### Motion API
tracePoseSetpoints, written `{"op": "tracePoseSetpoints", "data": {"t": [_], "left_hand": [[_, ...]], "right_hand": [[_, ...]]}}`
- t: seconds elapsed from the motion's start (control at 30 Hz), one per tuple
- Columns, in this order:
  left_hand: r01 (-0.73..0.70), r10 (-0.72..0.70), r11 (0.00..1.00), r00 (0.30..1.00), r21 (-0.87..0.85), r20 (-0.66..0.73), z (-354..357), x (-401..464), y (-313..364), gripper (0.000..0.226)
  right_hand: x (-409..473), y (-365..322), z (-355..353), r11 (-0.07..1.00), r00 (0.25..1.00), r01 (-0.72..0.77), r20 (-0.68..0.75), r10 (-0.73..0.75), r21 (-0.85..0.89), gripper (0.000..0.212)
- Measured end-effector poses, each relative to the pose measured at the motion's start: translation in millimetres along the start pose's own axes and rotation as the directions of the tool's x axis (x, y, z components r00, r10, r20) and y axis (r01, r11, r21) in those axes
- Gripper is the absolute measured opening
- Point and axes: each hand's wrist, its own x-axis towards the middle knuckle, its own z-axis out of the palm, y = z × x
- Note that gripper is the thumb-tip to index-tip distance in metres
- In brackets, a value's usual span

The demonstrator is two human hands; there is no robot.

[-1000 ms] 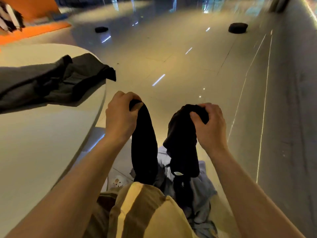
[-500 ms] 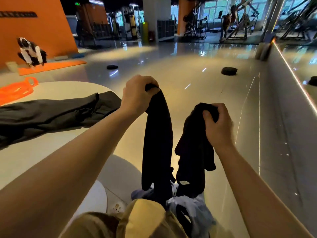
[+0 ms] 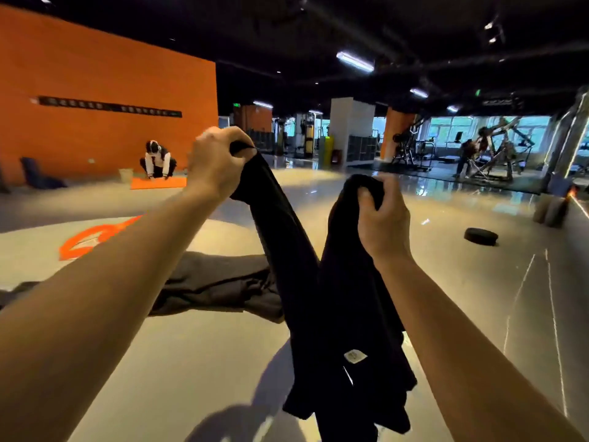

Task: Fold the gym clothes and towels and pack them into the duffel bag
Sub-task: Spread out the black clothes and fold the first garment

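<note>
Gripping the black garment (image 3: pixel 334 301), both hands hang it before the grey clothing (image 3: pixel 216 282).

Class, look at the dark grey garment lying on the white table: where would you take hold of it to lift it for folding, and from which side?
Judging by its pose, grip the dark grey garment at its right end, reaching from the right: it lies crumpled lengthwise.

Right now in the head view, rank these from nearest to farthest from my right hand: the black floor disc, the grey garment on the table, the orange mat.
From the right hand:
1. Black floor disc, right, on the floor.
2. Grey garment, left, on the white table.
3. Orange mat, far left, by the orange wall.
</note>
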Motion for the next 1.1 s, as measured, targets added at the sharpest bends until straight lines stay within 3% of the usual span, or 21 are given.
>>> {"op": "tracePoseSetpoints", "data": {"t": [0.2, 0.37, 0.43, 0.5, 0.6, 0.77, 0.83, 0.9, 0.97, 1.1], "left_hand": [[0.186, -0.154, 0.967, 0.972, 0.177, -0.179, -109, -10, -121, 0.015], [0.460, -0.385, 0.847, 0.877, 0.268, -0.287, -176, -67, -220, 0.018], [0.559, -0.503, 0.761, 0.829, 0.328, -0.246, -193, -95, -250, 0.020], [0.611, -0.586, 0.687, 0.786, 0.393, -0.196, -201, -124, -270, 0.025], [0.568, -0.599, 0.699, 0.797, 0.433, -0.078, -197, -162, -283, 0.034], [0.396, -0.487, 0.832, 0.857, 0.388, 0.171, -162, -215, -262, 0.045], [0.343, -0.496, 0.842, 0.796, 0.416, 0.347, -142, -234, -247, 0.079], [0.311, -0.535, 0.828, 0.687, 0.467, 0.491, -123, -254, -239, 0.113], [0.262, -0.575, 0.797, 0.606, 0.545, 0.550, -106, -270, -236, 0.121], [0.192, -0.600, 0.756, 0.586, 0.626, 0.544, -94, -280, -231, 0.113]], "right_hand": [[20, -101, 122, 0.952, 0.964, 0.231, 0.083, -0.252, 0.201, 0.011], [8, -143, 242, 0.939, 0.925, 0.185, 0.271, -0.266, 0.289, 0.016], [-9, -136, 290, 0.968, 0.855, 0.120, 0.472, -0.215, 0.222, 0.019], [-34, -123, 327, 0.992, 0.711, 0.071, 0.692, -0.125, 0.106, 0.036], [-69, -108, 348, 0.996, 0.568, 0.082, 0.819, -0.076, 0.035, 0.046], [-105, -64, 303, 0.980, 0.513, 0.198, 0.855, -0.079, -0.028, 0.045], [-121, -35, 264, 0.962, 0.570, 0.233, 0.822, -0.020, -0.139, 0.047], [-141, -4, 222, 0.921, 0.627, 0.260, 0.776, 0.068, -0.291, 0.053], [-163, 23, 189, 0.867, 0.626, 0.260, 0.757, 0.184, -0.426, 0.072], [-198, 49, 169, 0.731, 0.538, 0.336, 0.758, 0.369, -0.594, 0.110]]}}
